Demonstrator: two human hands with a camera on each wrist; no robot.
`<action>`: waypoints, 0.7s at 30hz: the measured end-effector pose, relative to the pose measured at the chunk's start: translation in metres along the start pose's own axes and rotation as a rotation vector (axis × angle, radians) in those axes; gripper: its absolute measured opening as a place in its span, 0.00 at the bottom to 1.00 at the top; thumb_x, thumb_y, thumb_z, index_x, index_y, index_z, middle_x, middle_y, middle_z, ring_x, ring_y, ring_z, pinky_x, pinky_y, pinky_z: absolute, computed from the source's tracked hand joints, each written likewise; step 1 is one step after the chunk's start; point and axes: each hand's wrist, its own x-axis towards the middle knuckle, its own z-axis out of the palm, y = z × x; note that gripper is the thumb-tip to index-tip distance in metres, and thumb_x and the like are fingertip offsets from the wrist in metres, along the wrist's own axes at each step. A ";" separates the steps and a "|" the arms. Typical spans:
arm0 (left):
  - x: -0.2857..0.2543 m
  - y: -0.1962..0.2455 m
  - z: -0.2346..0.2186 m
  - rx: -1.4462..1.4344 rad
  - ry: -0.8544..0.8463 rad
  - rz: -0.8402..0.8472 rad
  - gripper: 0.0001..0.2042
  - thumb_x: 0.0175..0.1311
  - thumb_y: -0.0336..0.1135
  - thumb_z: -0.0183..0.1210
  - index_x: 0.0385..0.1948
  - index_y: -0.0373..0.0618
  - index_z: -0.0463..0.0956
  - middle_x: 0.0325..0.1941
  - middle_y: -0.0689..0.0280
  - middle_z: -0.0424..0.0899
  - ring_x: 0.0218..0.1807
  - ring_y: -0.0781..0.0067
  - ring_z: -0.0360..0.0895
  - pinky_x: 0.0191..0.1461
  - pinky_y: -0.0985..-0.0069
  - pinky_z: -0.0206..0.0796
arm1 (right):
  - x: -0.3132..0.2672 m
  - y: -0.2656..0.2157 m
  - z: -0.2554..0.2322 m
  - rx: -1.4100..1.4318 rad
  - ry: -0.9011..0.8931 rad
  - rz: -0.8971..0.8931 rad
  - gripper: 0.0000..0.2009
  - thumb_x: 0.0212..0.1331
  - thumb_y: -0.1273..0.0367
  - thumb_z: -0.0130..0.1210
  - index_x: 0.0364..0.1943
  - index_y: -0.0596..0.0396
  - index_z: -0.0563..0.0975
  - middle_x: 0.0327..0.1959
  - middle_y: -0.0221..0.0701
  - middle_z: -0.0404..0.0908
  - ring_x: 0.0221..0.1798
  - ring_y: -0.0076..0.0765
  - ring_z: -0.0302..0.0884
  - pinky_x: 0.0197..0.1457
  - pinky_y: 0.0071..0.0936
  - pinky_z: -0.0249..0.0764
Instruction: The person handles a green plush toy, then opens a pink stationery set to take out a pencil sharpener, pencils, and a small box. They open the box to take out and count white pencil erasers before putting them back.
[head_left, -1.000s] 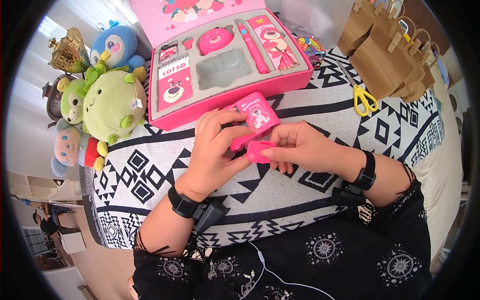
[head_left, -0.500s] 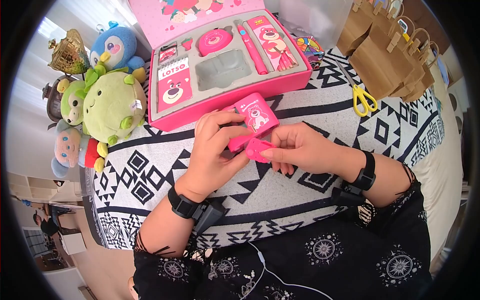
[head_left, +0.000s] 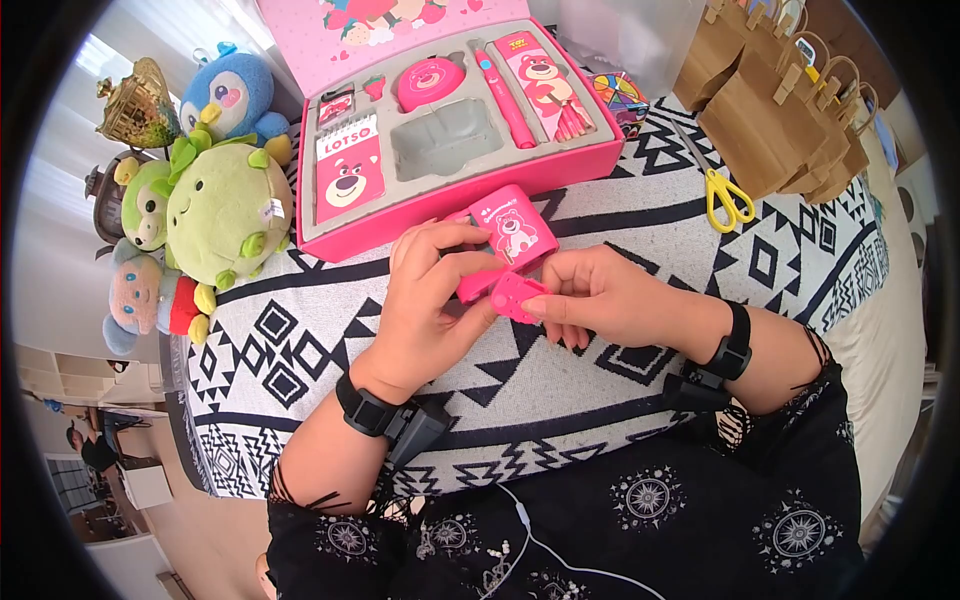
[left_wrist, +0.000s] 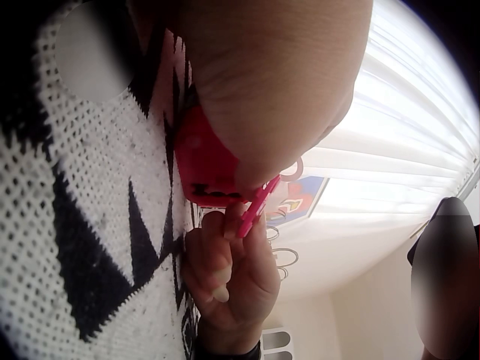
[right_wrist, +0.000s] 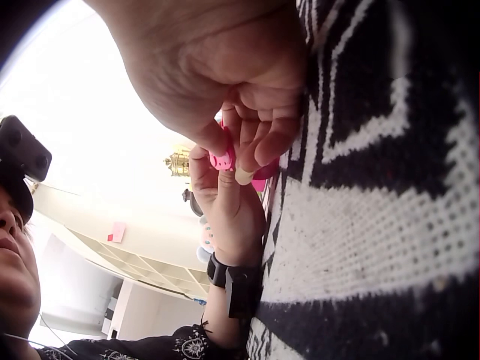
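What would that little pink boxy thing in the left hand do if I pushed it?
The pink boxy thing probably wouldn't roll, because its bear-picture side looks flat. It would likely feel stiff, since its edges hold a neat shape. It might slip a bit, as its surface looks smooth.

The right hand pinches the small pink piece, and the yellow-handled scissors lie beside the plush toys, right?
Not quite: the head view shows the yellow-handled scissors beside the brown paper bags, not the plush toys. The right hand does pinch the small pink piece.
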 end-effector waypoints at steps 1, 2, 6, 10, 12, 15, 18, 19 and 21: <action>0.000 0.000 0.000 0.002 -0.001 0.002 0.21 0.40 0.27 0.71 0.41 0.47 0.79 0.51 0.63 0.76 0.57 0.55 0.71 0.62 0.60 0.58 | 0.000 0.000 0.000 0.000 0.000 -0.004 0.11 0.67 0.64 0.56 0.32 0.56 0.72 0.22 0.29 0.80 0.21 0.18 0.74 0.24 0.16 0.69; 0.000 0.000 0.000 0.002 -0.001 0.002 0.21 0.40 0.27 0.71 0.41 0.47 0.79 0.51 0.63 0.76 0.57 0.55 0.71 0.62 0.60 0.58 | 0.000 0.000 0.000 0.000 0.000 -0.007 0.11 0.67 0.64 0.56 0.32 0.56 0.72 0.22 0.29 0.79 0.21 0.18 0.74 0.24 0.16 0.69; 0.000 0.000 0.000 0.004 -0.003 0.002 0.20 0.41 0.27 0.71 0.41 0.47 0.78 0.51 0.63 0.76 0.57 0.55 0.71 0.62 0.60 0.58 | 0.000 0.000 0.000 -0.005 0.000 -0.004 0.11 0.67 0.64 0.56 0.31 0.56 0.72 0.22 0.29 0.79 0.21 0.18 0.74 0.24 0.16 0.69; 0.000 0.000 -0.001 0.001 -0.004 0.005 0.21 0.40 0.27 0.71 0.41 0.47 0.78 0.51 0.62 0.76 0.57 0.55 0.71 0.62 0.60 0.59 | 0.000 -0.001 0.000 -0.013 0.000 0.002 0.13 0.67 0.63 0.57 0.30 0.56 0.72 0.22 0.28 0.79 0.21 0.18 0.74 0.24 0.16 0.70; 0.000 0.000 0.000 -0.001 -0.005 0.003 0.21 0.40 0.27 0.71 0.41 0.47 0.78 0.51 0.62 0.76 0.57 0.55 0.71 0.62 0.60 0.58 | 0.000 -0.001 0.000 -0.013 0.003 0.008 0.11 0.67 0.64 0.57 0.31 0.56 0.72 0.22 0.28 0.79 0.21 0.18 0.74 0.24 0.16 0.69; 0.000 0.000 0.000 -0.003 -0.005 0.000 0.21 0.40 0.27 0.71 0.41 0.47 0.78 0.51 0.62 0.76 0.56 0.55 0.71 0.62 0.60 0.59 | 0.000 -0.001 0.000 -0.017 0.001 0.003 0.11 0.67 0.65 0.57 0.30 0.56 0.72 0.22 0.28 0.79 0.21 0.18 0.74 0.24 0.16 0.69; 0.000 0.000 0.000 -0.002 0.000 0.000 0.21 0.40 0.26 0.70 0.40 0.47 0.78 0.51 0.62 0.76 0.56 0.55 0.71 0.62 0.60 0.59 | 0.000 -0.001 0.000 -0.025 -0.003 0.010 0.11 0.67 0.65 0.57 0.30 0.56 0.72 0.22 0.28 0.79 0.21 0.17 0.74 0.24 0.16 0.69; 0.000 0.000 0.000 -0.002 0.004 0.001 0.20 0.40 0.26 0.70 0.40 0.47 0.78 0.51 0.62 0.76 0.56 0.55 0.71 0.62 0.60 0.59 | 0.000 -0.001 0.000 -0.030 -0.007 0.009 0.11 0.67 0.65 0.57 0.30 0.56 0.72 0.22 0.28 0.79 0.21 0.17 0.74 0.24 0.16 0.69; 0.000 0.000 0.000 0.000 0.004 0.002 0.20 0.40 0.26 0.70 0.40 0.47 0.78 0.51 0.62 0.76 0.56 0.55 0.71 0.62 0.60 0.59 | 0.000 -0.001 0.000 -0.035 -0.011 0.009 0.11 0.67 0.65 0.57 0.30 0.56 0.72 0.22 0.28 0.79 0.21 0.17 0.74 0.24 0.16 0.69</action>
